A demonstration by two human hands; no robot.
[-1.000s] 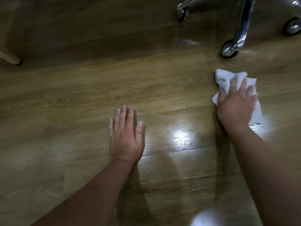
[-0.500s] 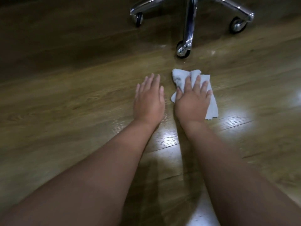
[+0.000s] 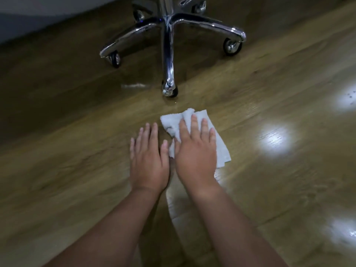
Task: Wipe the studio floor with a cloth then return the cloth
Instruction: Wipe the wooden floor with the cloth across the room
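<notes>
White cloth at frame centre, flat on the wood floor. Right hand presses it down, fingers straight and spread. Left hand just beside, palm flat on bare floor, fingers extended. Chrome chair base upper centre, nearest caster near the cloth.

Readable text: you'll find none here.
Labels or brands: none legible to you on any surface.

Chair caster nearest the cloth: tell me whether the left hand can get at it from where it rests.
Probably yes: the left hand lies flat on bare floor, nothing between it and the caster.
</notes>
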